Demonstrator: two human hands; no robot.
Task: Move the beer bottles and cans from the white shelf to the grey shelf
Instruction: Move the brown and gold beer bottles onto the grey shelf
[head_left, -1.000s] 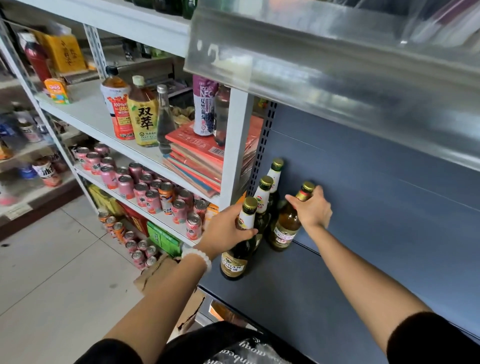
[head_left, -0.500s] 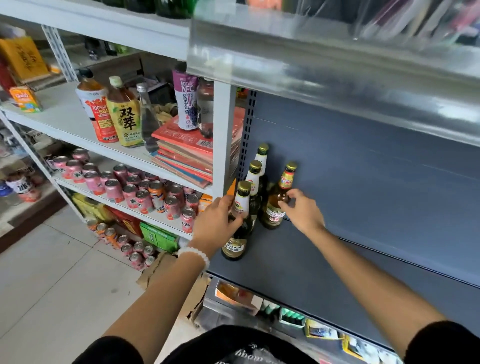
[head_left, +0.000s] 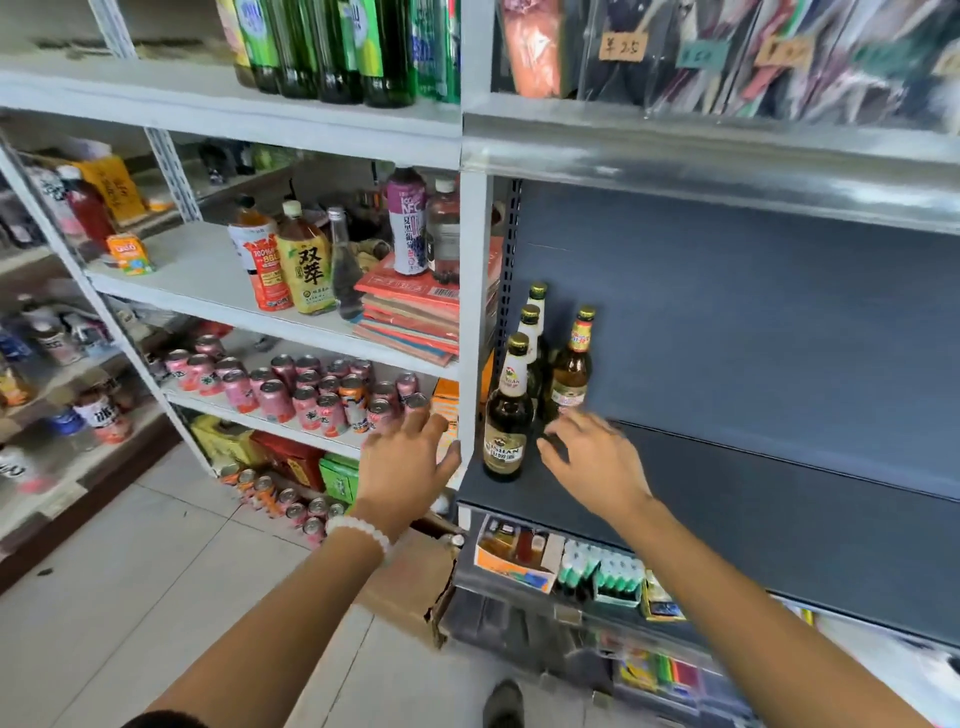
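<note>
On the white shelf (head_left: 208, 280), over at the left, plenty is waiting. One board down from the tea bottles, a crowd of pink cans (head_left: 311, 395) fills the run up to the white upright, and more cans (head_left: 291, 506) stand on the floor below its front edge. Whether these count as beer I cannot tell from here; the labels are too small.

The left hand (head_left: 405, 467) hangs in front of that can board, near its right end, fingers spread and holding nothing. Just past the upright, at the left end of the grey shelf (head_left: 779, 493), four beer bottles are grouped: a dark bottle (head_left: 508, 415) at the front edge, two more like it (head_left: 535, 332) in a row behind it towards the back panel, and an amber bottle (head_left: 570, 371) beside them. The right hand (head_left: 597, 457) hovers just in front of the amber one, fingers loose and empty, apart from the glass.

So I'd judge it barely begun: four bottles across, most of the grey shelf bare, the cans untouched.
</note>
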